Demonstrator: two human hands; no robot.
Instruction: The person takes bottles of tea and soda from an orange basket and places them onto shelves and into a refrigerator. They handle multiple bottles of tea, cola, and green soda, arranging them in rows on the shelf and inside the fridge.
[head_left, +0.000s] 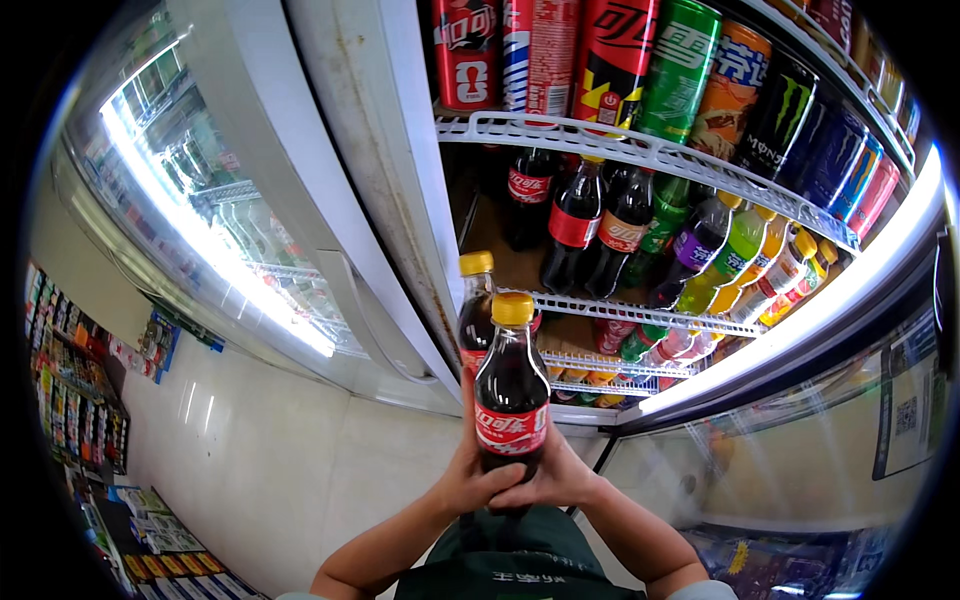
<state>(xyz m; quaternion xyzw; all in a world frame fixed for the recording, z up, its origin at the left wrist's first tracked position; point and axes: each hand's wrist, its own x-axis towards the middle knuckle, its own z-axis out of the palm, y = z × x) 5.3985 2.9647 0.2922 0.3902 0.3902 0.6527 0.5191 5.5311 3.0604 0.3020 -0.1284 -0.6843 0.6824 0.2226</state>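
Two cola bottles with yellow caps and red labels are held upright before my chest. The nearer cola bottle (512, 390) stands in front of the other cola bottle (475, 315), whose lower part is mostly hidden. My left hand (471, 476) wraps the lower left side, with a finger raised along the rear bottle. My right hand (551, 472) closes round the lower right side of the nearer bottle. Both thumbs meet near its base. Beyond them, dark cola bottles (576, 225) and other soft drinks stand on a shelf of the open cooler.
A white wire shelf (645, 142) carries tall drink cans (679, 71) above the bottles. Lower wire shelves (645, 309) hold more drinks. On the left is a closed glass cooler door with a handle (375, 322); an open glass door (772, 457) spans the lower right.
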